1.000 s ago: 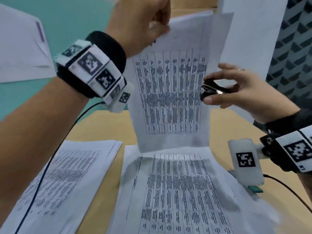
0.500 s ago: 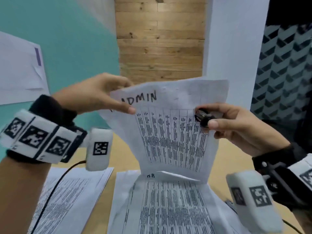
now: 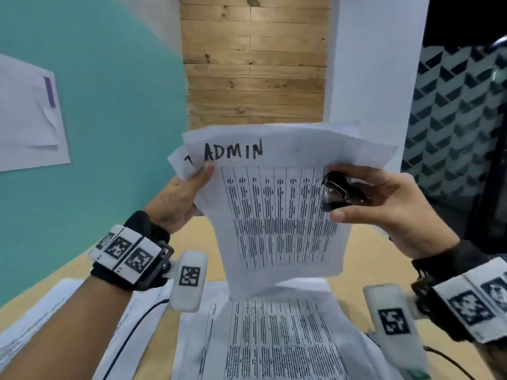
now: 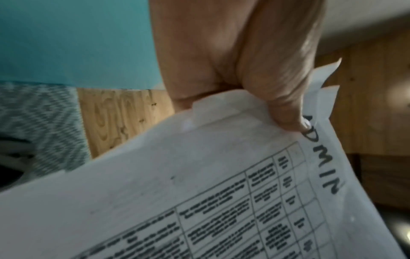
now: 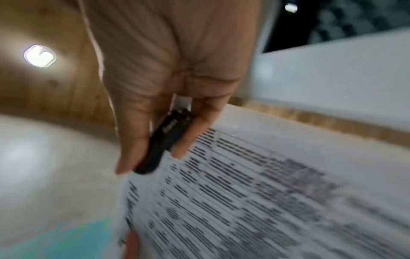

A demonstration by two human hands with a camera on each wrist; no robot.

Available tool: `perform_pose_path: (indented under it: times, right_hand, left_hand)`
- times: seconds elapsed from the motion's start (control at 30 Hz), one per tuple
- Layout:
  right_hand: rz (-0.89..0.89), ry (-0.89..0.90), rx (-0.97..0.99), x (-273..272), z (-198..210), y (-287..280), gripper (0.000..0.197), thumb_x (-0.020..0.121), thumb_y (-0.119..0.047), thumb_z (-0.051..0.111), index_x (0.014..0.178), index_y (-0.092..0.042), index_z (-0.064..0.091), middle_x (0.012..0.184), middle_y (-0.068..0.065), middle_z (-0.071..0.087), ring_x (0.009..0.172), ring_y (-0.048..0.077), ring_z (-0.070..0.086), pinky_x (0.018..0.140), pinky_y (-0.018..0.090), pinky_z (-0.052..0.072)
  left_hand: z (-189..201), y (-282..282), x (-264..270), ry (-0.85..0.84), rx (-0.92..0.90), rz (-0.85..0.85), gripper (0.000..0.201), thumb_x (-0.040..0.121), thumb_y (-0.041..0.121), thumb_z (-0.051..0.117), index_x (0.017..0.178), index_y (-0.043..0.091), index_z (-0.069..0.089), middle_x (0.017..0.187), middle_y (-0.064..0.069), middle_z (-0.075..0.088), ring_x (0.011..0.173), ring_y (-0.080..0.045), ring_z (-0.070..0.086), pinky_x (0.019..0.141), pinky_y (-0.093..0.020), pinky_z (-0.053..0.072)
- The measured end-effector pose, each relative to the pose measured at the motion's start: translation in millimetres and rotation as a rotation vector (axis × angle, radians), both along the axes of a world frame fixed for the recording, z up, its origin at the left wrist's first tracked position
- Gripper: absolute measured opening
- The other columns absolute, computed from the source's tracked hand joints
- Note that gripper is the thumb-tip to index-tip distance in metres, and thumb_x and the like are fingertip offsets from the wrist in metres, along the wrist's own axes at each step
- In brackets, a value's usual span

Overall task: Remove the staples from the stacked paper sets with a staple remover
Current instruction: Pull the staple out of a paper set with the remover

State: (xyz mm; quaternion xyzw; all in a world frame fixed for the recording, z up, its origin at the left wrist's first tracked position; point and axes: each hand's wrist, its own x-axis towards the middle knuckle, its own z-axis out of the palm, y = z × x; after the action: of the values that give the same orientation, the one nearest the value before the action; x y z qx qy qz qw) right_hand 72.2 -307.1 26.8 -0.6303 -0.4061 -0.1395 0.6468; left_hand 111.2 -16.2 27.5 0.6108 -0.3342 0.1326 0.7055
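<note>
A printed paper set [image 3: 277, 215] marked "ADMIN" is held upright above the desk. My left hand [image 3: 189, 193] pinches its upper left corner, thumb on the front; the left wrist view shows the thumb [image 4: 286, 112] pressed beside the handwriting on the paper set [image 4: 199, 192]. My right hand [image 3: 378, 204] grips a black staple remover [image 3: 340, 192] at the sheet's upper right edge, its metal claws pointing left over the table print. In the right wrist view the staple remover [image 5: 164, 142] sits between thumb and fingers over the paper set [image 5: 244, 192]. No staple is visible.
Another printed set [image 3: 274, 341] lies flat on the wooden desk [image 3: 354, 270] below the held one. A second stack [image 3: 55, 325] lies at the lower left, crossed by a black cable [image 3: 131, 333]. A teal wall [image 3: 109, 105] and a wooden panel [image 3: 252, 58] stand behind.
My left hand came down from the sheet's top to its upper left corner. My right hand with the remover moved up to the upper right edge. The view tilted up.
</note>
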Motion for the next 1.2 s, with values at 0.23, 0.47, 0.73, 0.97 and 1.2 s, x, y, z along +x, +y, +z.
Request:
perform_pose_path:
  times: [0.23,0.47,0.73,0.97,1.2]
  right_hand:
    - [-0.055,-0.064,-0.010,3,-5,6,0.061,0.040,-0.031,0.089,0.099,-0.031,0.073,0.094,-0.008,0.073,0.087,0.010,0.068,0.078,0.025,0.055]
    - [0.082,0.323,-0.273,-1,4,-3,0.072,0.021,-0.044,0.092,0.089,-0.025,0.077,0.081,-0.002,0.073,0.066,0.007,0.065,0.046,0.012,0.042]
    - [0.143,0.319,-0.343,-6,7,-10,0.073,0.026,-0.040,0.093,0.096,-0.025,0.076,0.084,-0.001,0.073,0.067,0.009,0.063,0.051,0.012,0.042]
    - [0.162,0.290,-0.317,0,4,-14,0.073,0.027,-0.042,0.093,0.096,-0.026,0.076,0.086,-0.001,0.072,0.066,0.007,0.061,0.053,0.012,0.043]
    - [0.209,0.340,-0.452,-3,9,-27,0.071,0.030,-0.033,0.095,0.097,-0.022,0.076,0.086,0.006,0.072,0.069,0.013,0.066,0.064,0.018,0.051]
  left_hand:
    - [9,3,-6,-0.236,-0.035,0.030,0.027,0.076,0.039,0.063,0.101,0.032,0.071,0.103,0.013,0.070,0.098,-0.004,0.065,0.081,-0.020,0.051]
    - [-19,32,-14,0.017,0.098,0.145,0.055,0.055,0.065,0.074,0.089,0.023,0.077,0.096,0.001,0.074,0.087,-0.011,0.069,0.073,-0.026,0.057]
    - [-18,24,-22,-0.124,0.008,0.266,0.039,0.074,0.053,0.059,0.088,0.022,0.076,0.092,0.002,0.074,0.082,-0.013,0.070,0.071,-0.026,0.056]
    - [-48,43,-15,0.100,0.216,-0.260,0.053,0.061,0.050,0.079,0.110,0.033,0.069,0.109,0.013,0.069,0.100,-0.004,0.064,0.079,-0.022,0.053]
    - [-39,32,-25,0.347,0.237,-0.111,0.073,0.032,0.056,0.088,0.096,0.023,0.075,0.103,-0.001,0.072,0.095,-0.016,0.069,0.072,-0.027,0.056]
